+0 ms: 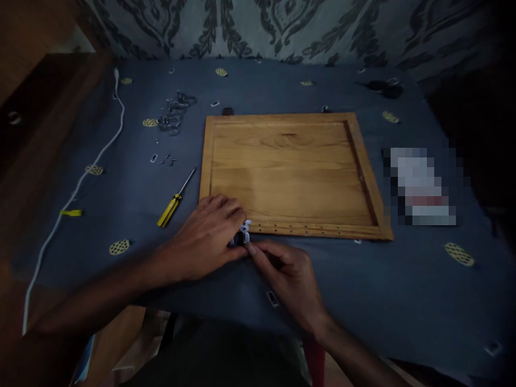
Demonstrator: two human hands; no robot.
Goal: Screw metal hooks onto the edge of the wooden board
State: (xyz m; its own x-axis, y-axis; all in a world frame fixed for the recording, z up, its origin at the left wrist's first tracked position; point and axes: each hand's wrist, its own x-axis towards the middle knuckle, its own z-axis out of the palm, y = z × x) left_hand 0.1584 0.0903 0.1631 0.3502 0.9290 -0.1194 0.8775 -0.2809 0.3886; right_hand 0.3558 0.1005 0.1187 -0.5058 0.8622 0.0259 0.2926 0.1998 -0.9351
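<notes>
A shallow wooden tray-like panel (290, 172) lies on a blue cloth-covered table (363, 290), with a row of small holes along its near rim. At its near left corner both hands meet around a small silver metal fitting (245, 228). My left hand (209, 236) rests curled on the corner, fingers bent beside the fitting. My right hand (288, 274) pinches the fitting from below with thumb and forefinger pressed together. How much of the fitting each hand holds is partly hidden.
A yellow-handled screwdriver (174, 201) lies left of the panel. Loose screws (166, 159) and metal hooks or rings (173, 115) sit further back left. A white cable (100, 153) runs along the left side. A blurred white item (421, 185) lies to the right.
</notes>
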